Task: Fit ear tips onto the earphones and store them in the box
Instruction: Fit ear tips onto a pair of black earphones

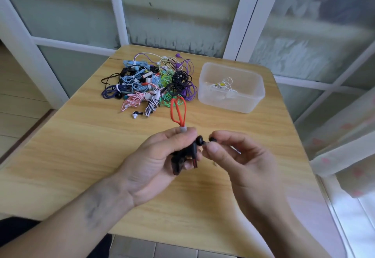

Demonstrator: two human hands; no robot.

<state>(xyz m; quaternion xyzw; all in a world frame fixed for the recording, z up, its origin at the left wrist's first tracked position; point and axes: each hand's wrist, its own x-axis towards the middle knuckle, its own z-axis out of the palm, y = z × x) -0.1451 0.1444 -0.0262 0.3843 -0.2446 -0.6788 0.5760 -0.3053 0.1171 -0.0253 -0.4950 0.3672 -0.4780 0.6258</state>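
My left hand (162, 156) grips a black earphone set (189, 152) with a bundled orange-red cable (178, 110) that loops up above my fingers. One black earbud (199, 140) sticks out to the right of that hand. My right hand (235, 152) pinches a small black ear tip (212, 139) just beside that earbud, a narrow gap apart. The clear plastic box (231, 103) stands at the back right of the table with one white earphone set (224, 86) inside.
A tangled pile of coloured earphones (150, 83) lies at the back middle of the wooden table (81, 146). A loose black-and-white earbud (137, 113) lies at its front edge. Window frames stand behind the table, and a curtain hangs at the right.
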